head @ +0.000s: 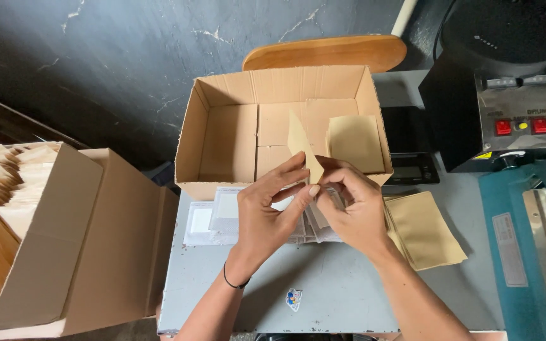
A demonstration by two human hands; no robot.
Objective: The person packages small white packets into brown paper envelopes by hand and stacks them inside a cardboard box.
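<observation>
1. Here, both hands meet above the grey table (323, 297), just in front of the open box (222, 101).
2. The left hand (266, 211) has its fingers curled narrow, thumb and fingertips pinched on a small kraft pouch (301, 148) that stands upright between the two hands.
3. The right hand (355, 208) is also closed narrow, its fingers bent in against the lower edge of the same pouch; what else it may grip is hidden by the fingers.
4. The pouch tip rises in front of the box's inside, its lower part covered by the fingers.
5. A black band (235, 282) sits on the left wrist.
6. Under the hands lie clear sachets (213, 218) with pale contents, spread flat on the table and touching the box's front wall.
7. Inside the box, one kraft pouch leans against the right wall (355, 142).
8. A stack of flat kraft pouches (424, 230) lies on the table just right of the right hand.
9. At the left, a larger carton (77, 240) on its side holds many upright kraft pouches.
10. A scale (412, 167) sits behind the right hand, beside a black machine (494, 95) with red buttons.
11. A teal sealer (532, 252) lies at the far right.
12. A small sticker (293, 299) is on the table near the front edge.
</observation>
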